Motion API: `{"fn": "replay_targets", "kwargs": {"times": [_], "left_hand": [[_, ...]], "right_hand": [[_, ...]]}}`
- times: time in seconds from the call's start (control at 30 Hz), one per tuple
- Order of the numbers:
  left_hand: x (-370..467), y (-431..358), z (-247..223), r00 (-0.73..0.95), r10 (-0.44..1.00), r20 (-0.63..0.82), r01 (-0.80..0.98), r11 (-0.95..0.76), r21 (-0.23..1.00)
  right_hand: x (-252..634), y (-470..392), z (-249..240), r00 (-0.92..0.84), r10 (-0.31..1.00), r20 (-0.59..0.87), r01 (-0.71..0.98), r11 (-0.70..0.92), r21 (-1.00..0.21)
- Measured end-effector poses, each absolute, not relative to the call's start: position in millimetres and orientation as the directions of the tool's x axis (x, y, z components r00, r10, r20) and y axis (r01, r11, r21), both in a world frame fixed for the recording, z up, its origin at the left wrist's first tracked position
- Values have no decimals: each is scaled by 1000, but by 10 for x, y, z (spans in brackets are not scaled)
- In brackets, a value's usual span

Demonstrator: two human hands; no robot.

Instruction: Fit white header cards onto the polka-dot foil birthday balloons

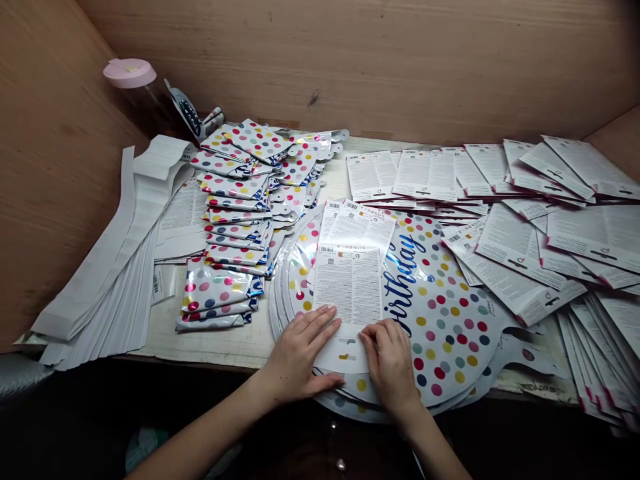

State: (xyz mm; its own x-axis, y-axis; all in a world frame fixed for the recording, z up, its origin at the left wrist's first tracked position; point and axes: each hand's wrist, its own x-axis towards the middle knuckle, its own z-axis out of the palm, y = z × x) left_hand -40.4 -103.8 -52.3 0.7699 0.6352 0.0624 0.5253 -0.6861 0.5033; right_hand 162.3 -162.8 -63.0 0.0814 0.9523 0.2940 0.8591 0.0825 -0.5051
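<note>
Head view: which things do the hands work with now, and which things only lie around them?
In hand:
- left hand and right hand, both flat on the white printed paper card
- round polka-dot foil balloon under the card

Lying about:
- folded polka-dot balloons stack
- white paper strips
- spread white packaged cards
- pink-lidded bottle

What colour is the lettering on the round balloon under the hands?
Blue script lettering on the round balloon, among multicoloured polka dots; seen in the head view.
</note>
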Motion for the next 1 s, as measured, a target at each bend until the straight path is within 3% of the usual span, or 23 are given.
{"fn": "replay_targets", "kwargs": {"times": [0.1,0.23,0.37,0.53,0.63,0.7,0.8,1.0], "left_hand": [[-396,-1045,-526,772,633,55,528,-687,499],[-426,-1017,-526,793,604,76,495,-713,497],[-481,-980,-551,825,518,225,378,-803,461],[-480,-1049,-578,815,361,454,250,-925,286],[-423,-1121,-581,746,398,533,287,-915,283],[-357,-1155,-576,678,535,504,411,-845,342],[-224,-1176,-543,542,734,409,622,-677,392],[-68,-1188,-443,233,962,140,861,-271,429]], "right_hand": [[1647,-1745,-552,-86,958,275,866,208,-455],[1848,-2020,-313,-433,889,150,715,440,-543],[2033,-2065,-220,-363,912,192,726,406,-555],[1965,-1911,-406,-398,886,238,760,464,-455],[1883,-1884,-480,-381,873,304,754,484,-444],[1832,-1881,-495,-266,915,304,750,394,-531],[1765,-1857,-512,7,982,190,735,124,-667],[1704,-1784,-601,464,883,72,763,-357,-540]]}}
